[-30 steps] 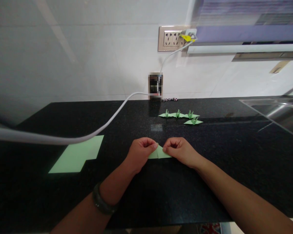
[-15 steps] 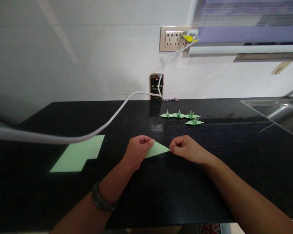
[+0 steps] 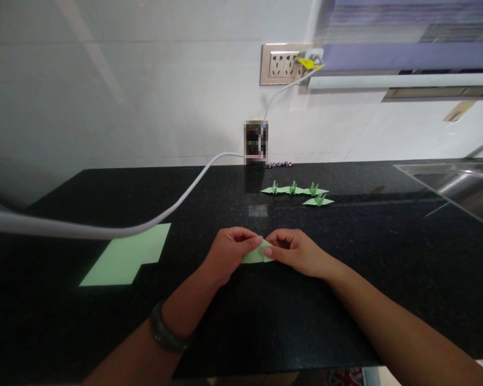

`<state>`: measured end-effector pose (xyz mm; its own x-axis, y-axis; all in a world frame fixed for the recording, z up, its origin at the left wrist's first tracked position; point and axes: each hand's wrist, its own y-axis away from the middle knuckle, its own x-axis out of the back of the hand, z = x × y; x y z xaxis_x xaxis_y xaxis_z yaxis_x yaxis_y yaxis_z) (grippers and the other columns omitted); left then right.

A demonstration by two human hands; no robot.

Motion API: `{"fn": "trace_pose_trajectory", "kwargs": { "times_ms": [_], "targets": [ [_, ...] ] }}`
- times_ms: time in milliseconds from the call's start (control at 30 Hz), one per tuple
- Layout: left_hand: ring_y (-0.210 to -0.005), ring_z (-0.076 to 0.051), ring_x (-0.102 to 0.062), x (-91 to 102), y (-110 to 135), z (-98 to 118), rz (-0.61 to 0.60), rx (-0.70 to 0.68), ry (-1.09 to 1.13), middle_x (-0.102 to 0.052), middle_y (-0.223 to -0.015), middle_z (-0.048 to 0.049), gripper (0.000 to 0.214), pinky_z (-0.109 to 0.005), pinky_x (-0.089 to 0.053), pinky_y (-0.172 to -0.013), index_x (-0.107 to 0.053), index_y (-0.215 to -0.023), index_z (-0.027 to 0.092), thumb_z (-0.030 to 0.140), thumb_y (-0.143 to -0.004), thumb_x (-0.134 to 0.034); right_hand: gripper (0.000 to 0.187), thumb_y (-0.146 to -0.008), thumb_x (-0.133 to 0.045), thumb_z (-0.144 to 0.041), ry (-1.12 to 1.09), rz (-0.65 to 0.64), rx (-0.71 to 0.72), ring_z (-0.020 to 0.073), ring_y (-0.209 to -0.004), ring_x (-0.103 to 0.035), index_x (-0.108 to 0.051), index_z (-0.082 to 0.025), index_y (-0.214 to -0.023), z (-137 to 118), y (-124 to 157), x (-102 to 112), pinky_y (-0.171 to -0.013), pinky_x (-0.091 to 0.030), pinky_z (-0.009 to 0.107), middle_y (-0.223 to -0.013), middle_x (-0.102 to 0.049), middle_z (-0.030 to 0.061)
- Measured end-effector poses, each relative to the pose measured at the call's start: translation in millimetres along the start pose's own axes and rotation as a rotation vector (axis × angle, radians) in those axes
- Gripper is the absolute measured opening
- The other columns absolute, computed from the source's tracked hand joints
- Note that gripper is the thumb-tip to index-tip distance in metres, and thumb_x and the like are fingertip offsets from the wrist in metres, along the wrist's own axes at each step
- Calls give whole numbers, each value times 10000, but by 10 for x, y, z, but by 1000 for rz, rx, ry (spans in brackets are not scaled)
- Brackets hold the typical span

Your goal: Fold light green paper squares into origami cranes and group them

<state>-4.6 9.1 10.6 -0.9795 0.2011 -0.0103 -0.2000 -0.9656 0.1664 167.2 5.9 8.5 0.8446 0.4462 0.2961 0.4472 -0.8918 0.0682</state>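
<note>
Between both hands is a light green folded sheet of paper (image 3: 253, 256), just above or on the black countertop. My left hand (image 3: 228, 252) pinches its left part, thumb on top. My right hand (image 3: 300, 251) grips the right part with thumb and bent fingers, covering that corner. A crease or fold edge runs down the paper between the two thumbs. Farther back stand several green paper cranes (image 3: 293, 189), with one crane (image 3: 319, 201) a little in front of the row. Flat green paper sheets (image 3: 124, 254) lie to the left of my left hand.
A white cable (image 3: 193, 187) arcs across the left side from the wall socket (image 3: 279, 64). A pixelated phone (image 3: 256, 142) leans on the wall, a beaded string (image 3: 280, 164) beside it. The sink (image 3: 459, 187) is at right on the black countertop (image 3: 298, 321).
My right hand has moved left, from the paper's pointed right corner to close beside my left hand. The triangular point is no longer visible, and a fold edge shows between the thumbs.
</note>
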Motion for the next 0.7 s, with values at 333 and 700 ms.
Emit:
{"fn": "trace_pose_trajectory", "kwargs": {
  "times_ms": [333, 700],
  "targets": [
    [-574, -101, -520, -44, -19, -42, -59, -66, -60, -621, -649, -14, 186, -224, -391, -560, -638, -720, 127, 299, -650, -621, 241, -728, -539, -336, 30, 122, -21, 62, -449, -365, -502, -149, -581, 75, -22, -44, -419, -257, 190, -499, -449, -40],
    [-565, -107, -507, -55, 7, -37, -79, -184, -259, -597, -625, -16, 200, -220, -388, -534, -635, -683, 129, 313, -698, -560, 199, -746, -530, -337, -45, 214, 83, 90, -567, -468, -591, -148, -739, 67, -40, -57, -522, -369, 207, -646, -546, -3]
  ]
}}
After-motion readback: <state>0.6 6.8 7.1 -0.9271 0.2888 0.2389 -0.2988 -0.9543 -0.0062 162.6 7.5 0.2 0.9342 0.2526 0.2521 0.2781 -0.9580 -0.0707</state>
